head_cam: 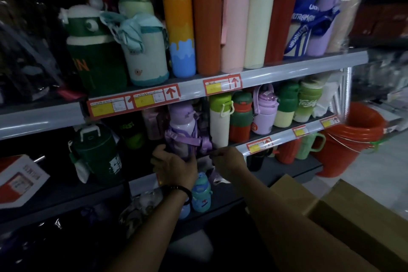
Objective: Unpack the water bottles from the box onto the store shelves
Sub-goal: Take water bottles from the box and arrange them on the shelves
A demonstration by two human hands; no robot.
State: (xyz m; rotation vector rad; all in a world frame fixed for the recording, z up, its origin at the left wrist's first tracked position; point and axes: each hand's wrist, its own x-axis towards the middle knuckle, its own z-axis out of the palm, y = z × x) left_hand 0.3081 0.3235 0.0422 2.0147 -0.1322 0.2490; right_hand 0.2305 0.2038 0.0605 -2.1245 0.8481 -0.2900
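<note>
Currently the left hand (174, 165) curls round the base of a purple bottle (182, 127), held upright at the front of the middle shelf (284, 137) beside a white bottle (219, 126). The right hand (229, 159) pinches what looks like its strap (203, 142). Low on the right sits the cardboard box (357, 216).

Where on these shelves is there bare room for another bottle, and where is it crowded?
Free: the middle shelf between the green jug and the left hand, which grips the purple bottle; the bottom shelf right of the teal bottle. Crowded: the top shelf, bottles touching from end to end.
</note>
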